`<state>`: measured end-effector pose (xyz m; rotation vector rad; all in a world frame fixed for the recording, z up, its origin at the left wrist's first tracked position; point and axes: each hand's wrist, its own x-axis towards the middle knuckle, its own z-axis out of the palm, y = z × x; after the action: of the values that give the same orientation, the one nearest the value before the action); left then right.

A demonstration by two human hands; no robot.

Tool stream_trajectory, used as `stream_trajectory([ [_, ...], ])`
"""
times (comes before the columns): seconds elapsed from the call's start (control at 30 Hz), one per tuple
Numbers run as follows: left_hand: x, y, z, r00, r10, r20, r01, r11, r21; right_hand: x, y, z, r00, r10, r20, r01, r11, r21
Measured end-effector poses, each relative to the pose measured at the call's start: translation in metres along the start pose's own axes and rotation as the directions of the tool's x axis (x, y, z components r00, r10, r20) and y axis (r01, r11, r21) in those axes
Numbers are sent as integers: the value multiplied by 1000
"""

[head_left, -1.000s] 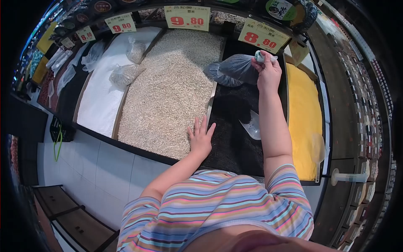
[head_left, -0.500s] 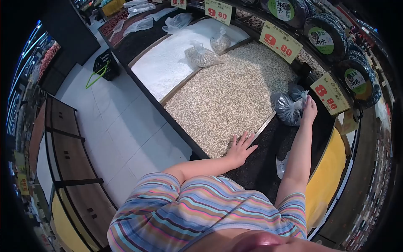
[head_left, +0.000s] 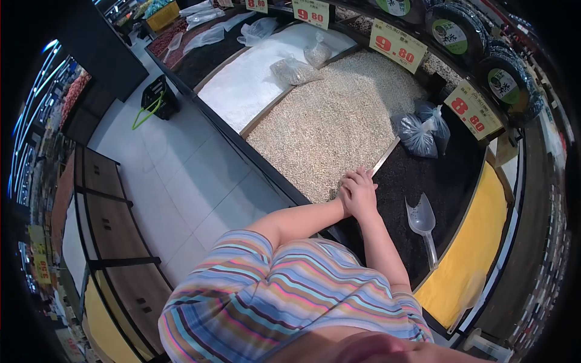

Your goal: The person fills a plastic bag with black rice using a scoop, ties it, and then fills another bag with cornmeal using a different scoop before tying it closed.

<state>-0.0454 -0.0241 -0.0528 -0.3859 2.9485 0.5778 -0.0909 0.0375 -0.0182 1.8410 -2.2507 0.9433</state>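
My right hand [head_left: 359, 195] lies over my left hand, its fingers bent round it, at the near end of the divider between pale grain [head_left: 333, 133] and black grain [head_left: 393, 206]. Of my left hand [head_left: 344, 192] only the wrist side and bits of finger show beneath; the rest is covered. A clear scoop [head_left: 422, 219] rests on the black grain to the right. Two knotted plastic bags [head_left: 417, 138] [head_left: 443, 128] of dark contents sit at the back of that bin, touched by neither hand.
Two bags of pale grain [head_left: 295, 71] [head_left: 317, 54] lie near the white bin [head_left: 242, 91]. Price signs [head_left: 399, 46] and round packs [head_left: 502, 85] line the back. Yellow grain [head_left: 466, 254] fills the bin at right. A black basket [head_left: 158, 100] stands on the floor.
My right hand has let go of the knotted bag and come down and left onto my left hand. The scoop now shows in full. The view has shifted slightly.
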Motion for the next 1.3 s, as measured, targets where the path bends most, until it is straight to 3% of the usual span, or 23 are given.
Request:
stream_trajectory([
  [0.13, 5, -5, 19, 999, 52, -17, -50, 995, 82, -13, -14, -2, 998, 39, 38, -32, 983, -178],
  [0.3, 7, -10, 63, 977, 174, -125, -138, 957, 253, -38, -35, -7, 998, 58, 4, -56, 980, -189],
  [0.4, 4, -18, 105, 900, 343, -269, -226, 895, 386, -62, -60, -12, 994, 94, 49, -86, 986, -140],
  [0.57, -111, -37, 12, 759, 610, -226, -608, 789, 87, -74, -110, -17, 987, 97, 129, -98, 995, 5],
  [0.67, -151, -86, -20, 828, 499, -256, -548, 818, -175, -44, -146, 3, 990, 24, 138, -38, 994, 105],
  [0.77, -209, -157, -52, 904, 322, -281, -361, 927, -102, -7, -180, 40, 986, -34, 160, 3, 983, 186],
  [0.8, -230, -180, -59, 897, 170, -409, -271, 941, -203, 5, -189, 56, 981, -49, 188, 12, 981, 194],
  [0.83, -252, -203, -64, 860, 5, -510, -190, 931, -312, 19, -198, 71, 975, -64, 214, 20, 979, 202],
  [0.97, -360, -330, -31, 709, -472, -524, 237, 859, -453, 67, -241, 132, 963, -184, 197, 139, 965, 222],
  [1.03, -425, -384, -14, 601, -776, -193, 579, 588, -565, 83, -262, 160, 946, -229, 228, 176, 957, 230],
  [1.17, -550, -436, 18, 481, -876, -45, 828, 470, -307, 101, -297, 209, 889, -299, 346, 210, 939, 271],
  [1.3, -635, -449, 74, 327, -942, 76, 883, 276, -379, 115, -313, 243, 772, -392, 500, 265, 914, 308],
])
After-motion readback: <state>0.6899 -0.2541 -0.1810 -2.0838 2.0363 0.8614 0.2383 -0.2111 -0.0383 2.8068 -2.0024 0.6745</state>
